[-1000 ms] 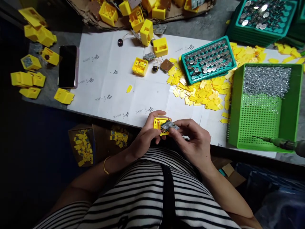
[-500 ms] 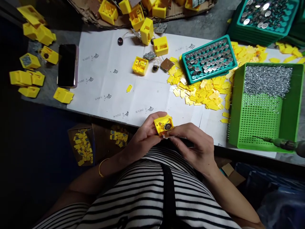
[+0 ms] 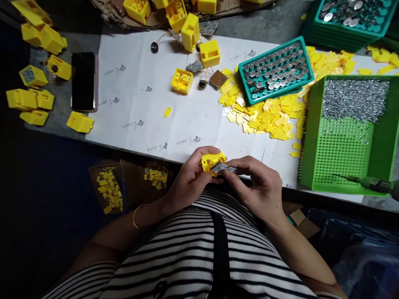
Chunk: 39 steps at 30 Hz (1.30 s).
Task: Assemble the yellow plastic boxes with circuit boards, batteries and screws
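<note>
My left hand (image 3: 190, 178) is closed round a small yellow plastic housing (image 3: 209, 160), held just over the table's near edge. My right hand (image 3: 260, 189) pinches a small grey circuit board (image 3: 225, 167) against the housing's right side. Both hands touch at the housing, close to my striped shirt. Wires, if any, are too small to make out.
A white paper sheet (image 3: 140, 95) covers the table. On it lie a heap of yellow clips (image 3: 268, 116), a teal tray of button cells (image 3: 274, 74), a green basket of screws (image 3: 352, 133), an electric screwdriver (image 3: 370, 182), a phone (image 3: 82, 81) and loose yellow housings (image 3: 182, 81).
The housing was turned with its round part facing up half a second ago; now it is turned back and the grey board is again pinched at its side.
</note>
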Each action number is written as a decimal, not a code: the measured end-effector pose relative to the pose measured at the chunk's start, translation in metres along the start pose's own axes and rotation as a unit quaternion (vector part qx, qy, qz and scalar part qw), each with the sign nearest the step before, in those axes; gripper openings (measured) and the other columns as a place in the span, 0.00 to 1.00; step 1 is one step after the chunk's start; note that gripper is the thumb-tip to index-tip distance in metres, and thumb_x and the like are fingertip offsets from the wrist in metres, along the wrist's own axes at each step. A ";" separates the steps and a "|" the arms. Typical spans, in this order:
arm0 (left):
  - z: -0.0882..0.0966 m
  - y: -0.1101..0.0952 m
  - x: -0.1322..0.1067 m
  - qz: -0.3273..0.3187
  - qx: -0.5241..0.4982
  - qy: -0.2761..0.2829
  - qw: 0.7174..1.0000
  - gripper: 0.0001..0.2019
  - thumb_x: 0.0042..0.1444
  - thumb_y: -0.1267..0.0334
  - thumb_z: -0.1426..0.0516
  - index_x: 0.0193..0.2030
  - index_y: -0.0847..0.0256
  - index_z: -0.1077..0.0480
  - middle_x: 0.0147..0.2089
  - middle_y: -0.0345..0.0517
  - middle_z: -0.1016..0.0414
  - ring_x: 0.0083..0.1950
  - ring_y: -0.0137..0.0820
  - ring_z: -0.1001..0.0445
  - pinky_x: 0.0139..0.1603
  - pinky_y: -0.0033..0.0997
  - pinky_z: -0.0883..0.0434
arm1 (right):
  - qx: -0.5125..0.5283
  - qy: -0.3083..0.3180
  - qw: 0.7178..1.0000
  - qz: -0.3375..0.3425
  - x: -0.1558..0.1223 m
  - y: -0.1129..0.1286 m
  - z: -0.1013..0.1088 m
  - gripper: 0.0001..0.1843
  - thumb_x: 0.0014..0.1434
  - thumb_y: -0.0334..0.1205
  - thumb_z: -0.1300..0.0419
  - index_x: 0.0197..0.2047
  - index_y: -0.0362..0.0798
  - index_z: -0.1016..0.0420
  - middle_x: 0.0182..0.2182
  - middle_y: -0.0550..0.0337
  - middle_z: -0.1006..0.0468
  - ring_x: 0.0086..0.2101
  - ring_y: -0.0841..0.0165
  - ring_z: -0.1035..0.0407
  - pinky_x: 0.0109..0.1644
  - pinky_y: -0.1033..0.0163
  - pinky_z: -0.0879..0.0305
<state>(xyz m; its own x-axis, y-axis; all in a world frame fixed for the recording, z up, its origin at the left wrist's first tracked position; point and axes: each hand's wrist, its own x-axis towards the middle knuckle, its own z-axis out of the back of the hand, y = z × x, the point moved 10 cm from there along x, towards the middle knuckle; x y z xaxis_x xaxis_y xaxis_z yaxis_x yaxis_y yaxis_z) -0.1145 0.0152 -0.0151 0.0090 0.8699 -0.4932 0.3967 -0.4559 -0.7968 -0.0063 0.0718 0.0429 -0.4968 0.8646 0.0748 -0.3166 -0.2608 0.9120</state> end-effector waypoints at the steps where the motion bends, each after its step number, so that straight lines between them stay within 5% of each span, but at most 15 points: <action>1: 0.001 0.001 0.000 -0.001 -0.002 0.000 1.000 0.18 0.57 0.74 0.48 0.53 0.54 0.38 0.48 0.43 0.28 0.48 0.29 0.27 0.47 0.31 0.25 | 0.003 -0.001 1.000 -0.003 0.000 0.000 -0.001 0.08 0.57 0.30 0.35 0.41 0.48 0.25 0.35 0.66 0.21 0.29 0.79 0.28 0.35 0.73 0.30; 10: -0.003 0.011 0.001 0.036 -0.037 0.022 0.998 0.19 0.58 0.71 0.45 0.55 0.52 0.37 0.44 0.40 0.29 0.44 0.27 0.27 0.43 0.29 0.23 | 0.036 0.002 0.998 -0.049 -0.002 -0.009 -0.005 0.10 0.58 0.35 0.35 0.45 0.50 0.22 0.34 0.64 0.19 0.29 0.76 0.26 0.35 0.71 0.28; 27: -0.008 0.018 -0.008 0.150 -0.135 0.025 0.979 0.27 0.50 0.75 0.39 0.57 0.57 0.36 0.49 0.44 0.27 0.52 0.34 0.26 0.60 0.41 0.31 | 0.010 0.118 0.992 -0.046 0.007 -0.010 -0.011 0.12 0.63 0.38 0.39 0.49 0.50 0.21 0.37 0.57 0.19 0.35 0.69 0.25 0.38 0.64 0.28; 33: -0.009 0.009 -0.005 0.073 -0.059 0.057 0.994 0.27 0.53 0.73 0.39 0.59 0.53 0.40 0.51 0.44 0.28 0.50 0.33 0.25 0.55 0.38 0.27 | 0.039 0.054 0.995 -0.076 0.008 -0.013 -0.002 0.11 0.62 0.40 0.38 0.48 0.49 0.22 0.38 0.58 0.19 0.32 0.70 0.24 0.35 0.66 0.26; 39: -0.009 0.006 -0.006 0.068 -0.027 0.061 0.995 0.30 0.53 0.69 0.37 0.60 0.51 0.42 0.55 0.45 0.29 0.53 0.34 0.26 0.58 0.38 0.30 | 0.035 0.005 0.997 -0.071 0.004 -0.011 0.005 0.10 0.60 0.39 0.37 0.46 0.49 0.23 0.36 0.59 0.19 0.28 0.73 0.26 0.31 0.69 0.26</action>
<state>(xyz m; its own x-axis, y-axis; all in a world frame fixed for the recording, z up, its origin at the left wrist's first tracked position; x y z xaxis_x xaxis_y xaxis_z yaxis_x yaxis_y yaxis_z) -0.1041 0.0092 -0.0136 0.1757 0.8190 -0.5463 0.4325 -0.5627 -0.7045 -0.0003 0.0801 0.0351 -0.4591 0.8864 -0.0600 -0.3278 -0.1062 0.9388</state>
